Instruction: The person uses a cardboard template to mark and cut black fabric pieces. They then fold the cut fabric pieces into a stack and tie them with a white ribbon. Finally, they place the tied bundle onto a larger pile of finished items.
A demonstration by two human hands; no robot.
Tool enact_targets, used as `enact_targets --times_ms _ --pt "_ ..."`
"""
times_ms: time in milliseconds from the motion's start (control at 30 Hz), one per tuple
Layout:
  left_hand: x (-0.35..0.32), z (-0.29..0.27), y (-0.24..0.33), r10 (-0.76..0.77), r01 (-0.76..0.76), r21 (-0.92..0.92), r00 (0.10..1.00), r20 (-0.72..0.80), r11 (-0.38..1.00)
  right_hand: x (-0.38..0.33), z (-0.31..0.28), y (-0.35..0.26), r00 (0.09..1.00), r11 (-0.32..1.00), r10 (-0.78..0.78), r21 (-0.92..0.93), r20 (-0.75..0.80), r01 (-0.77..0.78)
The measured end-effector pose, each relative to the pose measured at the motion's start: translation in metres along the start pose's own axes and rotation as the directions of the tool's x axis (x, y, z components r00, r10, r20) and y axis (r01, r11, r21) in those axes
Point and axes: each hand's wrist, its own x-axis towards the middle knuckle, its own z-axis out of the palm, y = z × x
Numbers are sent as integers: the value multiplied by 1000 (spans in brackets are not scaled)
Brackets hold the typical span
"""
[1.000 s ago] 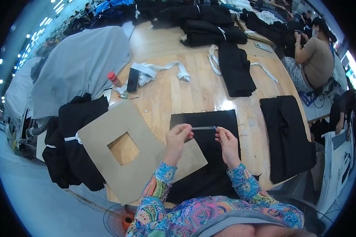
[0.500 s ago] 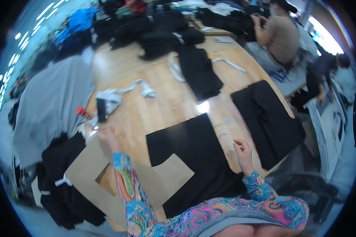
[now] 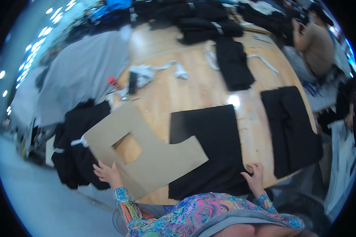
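A brown cardboard pattern (image 3: pixel 158 168) with a cut-out window lies at an angle, its right arm over a black fabric panel (image 3: pixel 209 130) on the wooden table. My left hand (image 3: pixel 108 175) is at the pattern's lower left edge, fingers spread and holding nothing. By the right edge of the black panel is my right hand (image 3: pixel 255 178), its fingers curved and the thumb apart, with nothing visible between them. Whether it touches the cloth I cannot tell. Past it, to the right, lies a folded stack of black fabric (image 3: pixel 292 134).
A black bundle (image 3: pixel 81 146) tied with white strips hangs at the table's left edge, below a grey cloth heap (image 3: pixel 87 67). White strips (image 3: pixel 144 75) and a small red object (image 3: pixel 112 81) lie farther back. A person (image 3: pixel 318 43) sits at the far right.
My left hand has come back from the pattern's far edge to its near left side. My right hand has moved down nearer me. The view has shifted left.
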Motion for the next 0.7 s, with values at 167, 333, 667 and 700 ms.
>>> enact_targets --times_ms 167,333,667,700 --pt "2 -5 -53 -52 57 -305 998 25 951 -4 15 9 991 994 -105 -47 -82 102" --pt "-1 -5 -56 -171 192 -378 981 87 906 -3 16 18 982 988 -147 -55 -116 142" --pt "-33 30 -89 -164 482 -783 874 457 394 -4 21 21 978 987 -162 -39 -128 158" --pt "-31 29 -97 -85 517 -803 852 517 296 -5 23 20 979 987 -160 -26 -130 158"
